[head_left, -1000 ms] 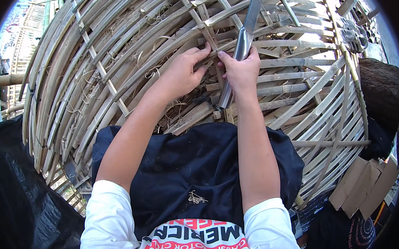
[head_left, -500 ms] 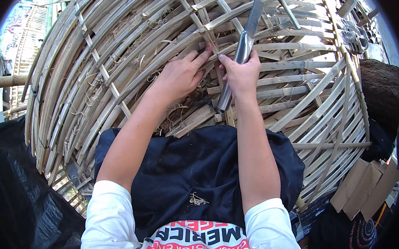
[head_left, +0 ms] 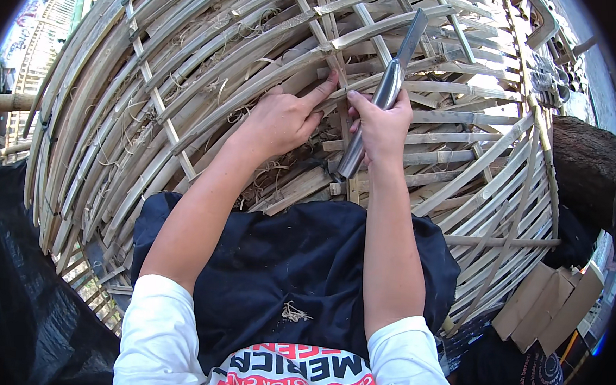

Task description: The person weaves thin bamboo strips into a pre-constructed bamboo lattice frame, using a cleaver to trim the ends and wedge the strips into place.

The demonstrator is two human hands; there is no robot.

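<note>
A large weave of split bamboo strips (head_left: 209, 80) curves in front of me. My right hand (head_left: 384, 126) is wrapped round the shiny metal tube handle of a knife (head_left: 392, 81), its blade angled up and away to the right. That hand's thumb touches an upright bamboo slat (head_left: 342, 103) where it crosses the long strips. My left hand (head_left: 289, 121) is open beside it, with the index finger stretched out to the same slat and the thumb apart. The other left fingers are partly hidden behind the hand.
A black cloth (head_left: 276, 254) covers my lap, with a small tuft of shavings (head_left: 295, 312) on it. A dark log (head_left: 585, 163) and folded cardboard (head_left: 544, 306) are at the right. Black plastic sheeting (head_left: 28, 267) lies at the left.
The view has shifted slightly, so the weave and knife appear a little farther right. My left index finger looks straighter against the slat; the right hand keeps its grip on the knife.
</note>
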